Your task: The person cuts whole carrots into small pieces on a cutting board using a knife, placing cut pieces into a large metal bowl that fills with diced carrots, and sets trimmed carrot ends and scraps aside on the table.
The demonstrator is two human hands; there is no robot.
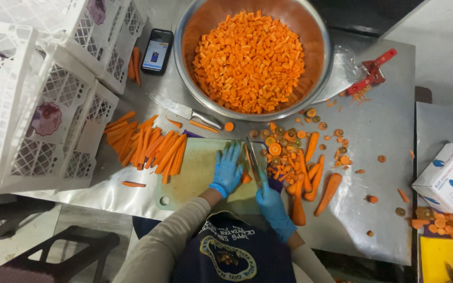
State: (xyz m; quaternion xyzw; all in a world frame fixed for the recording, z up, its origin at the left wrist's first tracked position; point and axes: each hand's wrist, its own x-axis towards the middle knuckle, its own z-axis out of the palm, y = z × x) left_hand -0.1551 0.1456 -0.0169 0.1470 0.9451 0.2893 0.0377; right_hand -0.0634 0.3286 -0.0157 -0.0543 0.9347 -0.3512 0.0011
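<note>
On the cutting board [195, 178], the gloved right hand [273, 207] clenches a knife [253, 160]; the left hand [227, 169], fingers spread, presses carrot sticks [246, 175] just left of the blade.

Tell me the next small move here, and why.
Probably press the knife down through the carrot strips on the cutting board: the right hand holds the blade over them, and the left hand pins them flat.

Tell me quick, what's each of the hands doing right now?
Left hand: open, fingers spread flat on the carrot piece on the cutting board.
Right hand: closed around the knife.
</note>
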